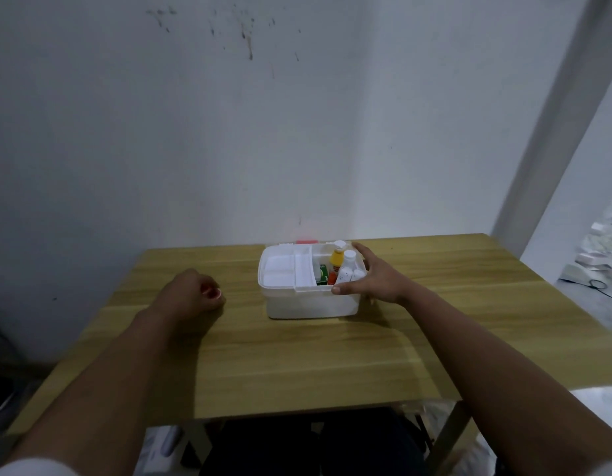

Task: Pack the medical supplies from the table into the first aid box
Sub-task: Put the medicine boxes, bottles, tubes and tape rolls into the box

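Observation:
The white first aid box (308,305) stands open on the wooden table (297,359), toward its far side. A white tray (303,267) with white pads (276,271) fills its left part. In the right part stand a yellow bottle (336,259), white bottles (348,266), a green pack (322,273) and something orange (331,278). My right hand (376,280) spans the box's right end, thumb on the front rim, fingers at the back corner. My left hand (191,293) rests on the table left of the box with fingers curled; red shows at the fingertips.
A pink and white piece (307,241) shows just behind the box against the wall. The table's far edge touches the wall. A grey post (552,149) rises at the right, with clutter on the floor beyond it. My legs are under the near edge.

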The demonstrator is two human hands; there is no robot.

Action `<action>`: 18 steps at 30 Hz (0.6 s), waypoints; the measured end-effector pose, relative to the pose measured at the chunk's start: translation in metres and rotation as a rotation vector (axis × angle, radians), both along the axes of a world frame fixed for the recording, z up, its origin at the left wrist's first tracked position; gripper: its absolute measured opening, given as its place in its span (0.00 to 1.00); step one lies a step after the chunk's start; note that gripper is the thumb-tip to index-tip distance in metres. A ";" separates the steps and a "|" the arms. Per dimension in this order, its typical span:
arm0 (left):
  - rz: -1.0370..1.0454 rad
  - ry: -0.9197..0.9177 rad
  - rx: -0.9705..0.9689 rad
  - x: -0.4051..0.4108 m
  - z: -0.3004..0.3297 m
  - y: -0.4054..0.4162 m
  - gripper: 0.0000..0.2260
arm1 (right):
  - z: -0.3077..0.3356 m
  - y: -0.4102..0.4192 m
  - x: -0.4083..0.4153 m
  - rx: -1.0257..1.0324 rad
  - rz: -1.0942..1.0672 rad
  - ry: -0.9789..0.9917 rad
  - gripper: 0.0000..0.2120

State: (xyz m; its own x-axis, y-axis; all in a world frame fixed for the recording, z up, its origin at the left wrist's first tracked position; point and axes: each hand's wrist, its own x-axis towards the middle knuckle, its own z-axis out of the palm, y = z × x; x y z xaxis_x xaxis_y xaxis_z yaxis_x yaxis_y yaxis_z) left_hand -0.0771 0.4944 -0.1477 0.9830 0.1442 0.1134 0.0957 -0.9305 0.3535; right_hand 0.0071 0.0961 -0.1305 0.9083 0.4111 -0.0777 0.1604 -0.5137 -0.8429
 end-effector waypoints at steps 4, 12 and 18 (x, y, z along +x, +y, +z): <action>-0.009 -0.158 -0.140 -0.009 0.027 -0.022 0.10 | 0.002 0.000 -0.003 0.015 0.007 0.008 0.70; -0.239 -0.260 -0.128 -0.009 0.073 -0.112 0.12 | 0.004 0.000 -0.003 0.023 0.013 0.004 0.66; -0.156 -0.090 0.029 0.007 0.057 -0.135 0.12 | 0.004 -0.001 -0.003 0.019 0.016 0.000 0.65</action>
